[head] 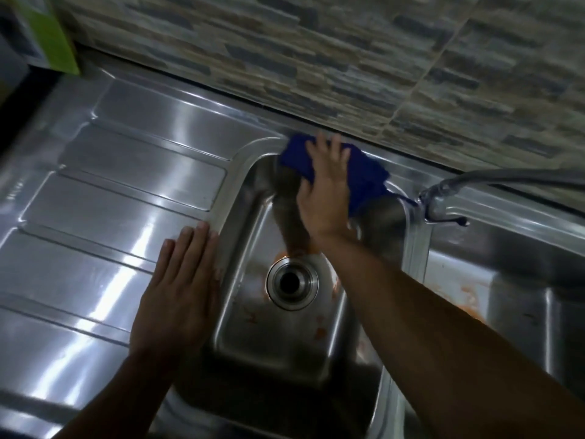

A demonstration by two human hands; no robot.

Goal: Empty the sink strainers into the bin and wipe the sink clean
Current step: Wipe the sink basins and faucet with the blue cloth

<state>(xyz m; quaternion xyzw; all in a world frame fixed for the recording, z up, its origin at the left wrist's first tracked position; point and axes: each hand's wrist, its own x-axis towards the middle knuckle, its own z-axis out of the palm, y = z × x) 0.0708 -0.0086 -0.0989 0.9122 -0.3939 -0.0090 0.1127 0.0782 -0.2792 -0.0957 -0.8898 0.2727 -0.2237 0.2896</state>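
Note:
A steel double sink fills the view. Its left basin (240,315) shows an open round drain (292,282) with no strainer in it and orange smears on the floor. My right hand (326,191) presses a blue cloth (364,175) against the far rim and back wall of that basin. My left hand (180,293) lies flat, fingers together, on the drainboard right at the basin's left rim, holding nothing. The right basin (474,293) also carries orange stains.
A ribbed steel drainboard (104,191) stretches to the left. A tap (443,198) with a long spout stands between the basins at the back right. A stone-pattern tiled wall (316,58) rises behind. A green box (47,36) sits at the far left corner.

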